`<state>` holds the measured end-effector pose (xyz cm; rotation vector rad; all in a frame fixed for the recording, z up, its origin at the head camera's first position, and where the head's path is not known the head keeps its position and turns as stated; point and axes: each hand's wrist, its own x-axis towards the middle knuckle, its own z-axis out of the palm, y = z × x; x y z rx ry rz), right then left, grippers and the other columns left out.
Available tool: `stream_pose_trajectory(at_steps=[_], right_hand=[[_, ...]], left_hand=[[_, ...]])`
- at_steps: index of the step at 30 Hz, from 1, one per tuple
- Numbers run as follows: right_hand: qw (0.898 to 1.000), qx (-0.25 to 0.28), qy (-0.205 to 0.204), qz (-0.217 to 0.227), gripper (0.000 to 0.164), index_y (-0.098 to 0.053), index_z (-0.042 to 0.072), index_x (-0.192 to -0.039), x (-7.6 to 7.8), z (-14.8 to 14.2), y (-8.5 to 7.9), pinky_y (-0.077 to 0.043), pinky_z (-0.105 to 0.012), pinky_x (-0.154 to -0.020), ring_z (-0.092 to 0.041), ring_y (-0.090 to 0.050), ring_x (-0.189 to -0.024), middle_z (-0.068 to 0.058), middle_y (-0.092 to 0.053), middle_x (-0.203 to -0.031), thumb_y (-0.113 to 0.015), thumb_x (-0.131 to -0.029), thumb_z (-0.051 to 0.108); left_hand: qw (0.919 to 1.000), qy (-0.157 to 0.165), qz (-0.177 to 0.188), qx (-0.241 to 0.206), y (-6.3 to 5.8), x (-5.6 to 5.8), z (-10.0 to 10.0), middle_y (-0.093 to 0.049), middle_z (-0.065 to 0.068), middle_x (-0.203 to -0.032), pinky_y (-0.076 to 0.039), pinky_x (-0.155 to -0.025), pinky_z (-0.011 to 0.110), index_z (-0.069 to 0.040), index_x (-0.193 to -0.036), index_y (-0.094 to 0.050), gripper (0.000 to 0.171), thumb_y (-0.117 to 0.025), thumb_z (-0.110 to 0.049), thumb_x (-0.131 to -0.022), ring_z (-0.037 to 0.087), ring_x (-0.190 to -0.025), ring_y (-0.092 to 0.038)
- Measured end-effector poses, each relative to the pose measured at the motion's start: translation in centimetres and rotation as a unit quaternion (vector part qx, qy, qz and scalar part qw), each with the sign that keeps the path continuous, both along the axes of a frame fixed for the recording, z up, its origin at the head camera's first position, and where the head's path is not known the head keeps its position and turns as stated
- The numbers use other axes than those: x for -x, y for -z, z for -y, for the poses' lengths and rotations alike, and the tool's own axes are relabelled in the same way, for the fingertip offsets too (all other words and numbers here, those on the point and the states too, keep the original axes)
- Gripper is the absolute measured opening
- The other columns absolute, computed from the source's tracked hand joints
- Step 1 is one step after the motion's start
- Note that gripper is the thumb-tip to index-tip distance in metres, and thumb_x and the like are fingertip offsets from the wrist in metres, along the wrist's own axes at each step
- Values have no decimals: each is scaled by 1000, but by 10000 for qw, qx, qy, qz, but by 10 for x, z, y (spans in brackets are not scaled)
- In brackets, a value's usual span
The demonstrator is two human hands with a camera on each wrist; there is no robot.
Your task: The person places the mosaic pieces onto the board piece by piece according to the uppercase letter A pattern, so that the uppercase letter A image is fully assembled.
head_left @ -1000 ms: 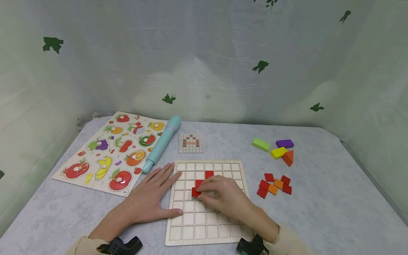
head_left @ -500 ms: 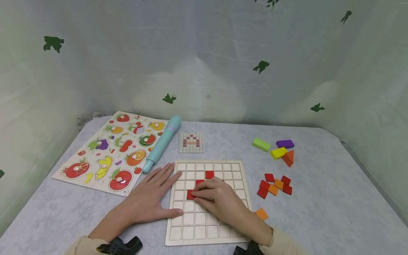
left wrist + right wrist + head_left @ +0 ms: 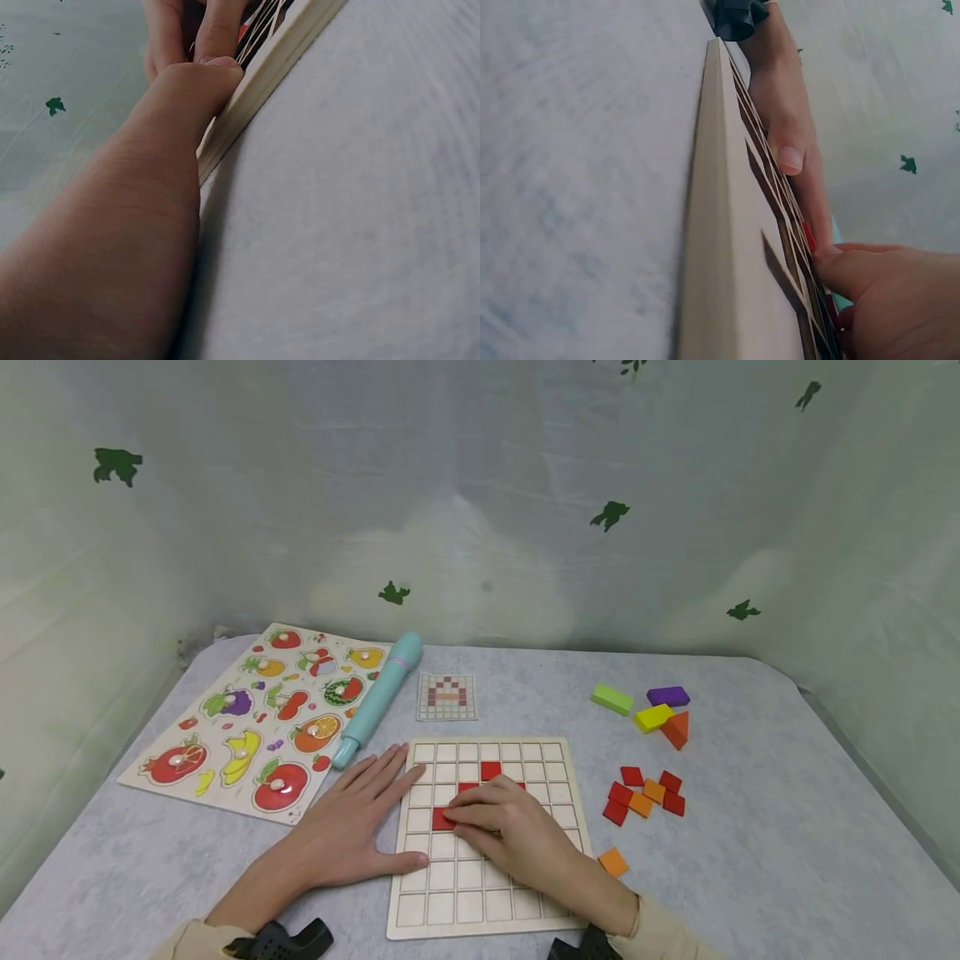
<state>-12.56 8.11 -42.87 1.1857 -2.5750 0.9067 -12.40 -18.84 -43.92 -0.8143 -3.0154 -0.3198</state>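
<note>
A wooden grid board [image 3: 470, 907] lies flat on the table. My left hand [image 3: 352, 835] rests with spread, straight fingers at its left edge; fingertips and thumb reach onto the rim. In the left wrist view the left thumb [image 3: 223, 66] lies against the board's edge. My right hand [image 3: 517, 835] is over the middle of the board, thumb and fingertips together at the right side of a red square tile [image 3: 441, 819] in a cell. Another red tile [image 3: 491, 770] sits higher up. More red shows behind the right fingers, partly hidden.
Loose red [image 3: 632, 776] and orange tiles [image 3: 613, 862] lie right of the board. Green [image 3: 612, 699], yellow, purple and orange blocks stand behind them. A small pattern card [image 3: 447, 697] lies beyond the board. At left are a fruit puzzle board [image 3: 247, 710] and a teal stick [image 3: 382, 693].
My right hand has moved left and slightly nearer with the red tile, which has gone from tilted across cells to lying in a cell further left. The left hand stays put.
</note>
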Motion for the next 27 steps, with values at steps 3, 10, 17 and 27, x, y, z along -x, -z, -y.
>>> stream_pose_trajectory(at_steps=[3, 10, 17, 27], right_hand=[[9997, 219, -50, 18, 21, -81, 17, -115, 1, -2, -2, -56, -24, -89, -10, -62, -107, 8, -74, -118, -77, -94, 20], [9993, 299, 77, 227, 18, -82, 18, -109, 3, -11, -14, -56, -21, -83, -9, -64, -105, 9, -76, -113, -80, -92, 21], [9989, 319, 179, 307, 19, -82, 17, -106, 9, -33, -26, -60, -25, -83, -10, -65, -104, 8, -75, -108, -84, -88, 20], [9975, -153, 55, 691, 22, -80, 19, -113, 25, -72, -44, -61, -34, -91, -13, -66, -109, 10, -75, -112, -81, -91, 19]], left_hand=[[10000, 9, -18, 11, 0, 0, 0, -17, 7, -173, -16, -129, 46, -21, -164, -30, 114, -46, -94, -79, 24, -160, -15], [10000, -11, -56, 9, 0, 0, 0, -18, 6, -173, -17, -129, 46, -21, -164, -32, 114, -46, -94, -78, 24, -160, -16], [10000, -47, 28, -12, -1, -1, -1, -18, 6, -173, -17, -129, 47, -22, -164, -32, 114, -47, -95, -77, 24, -160, -16], [10000, -52, 55, -9, -1, 0, -1, -17, 6, -173, -16, -129, 47, -22, -164, -31, 115, -46, -95, -77, 24, -160, -15]])
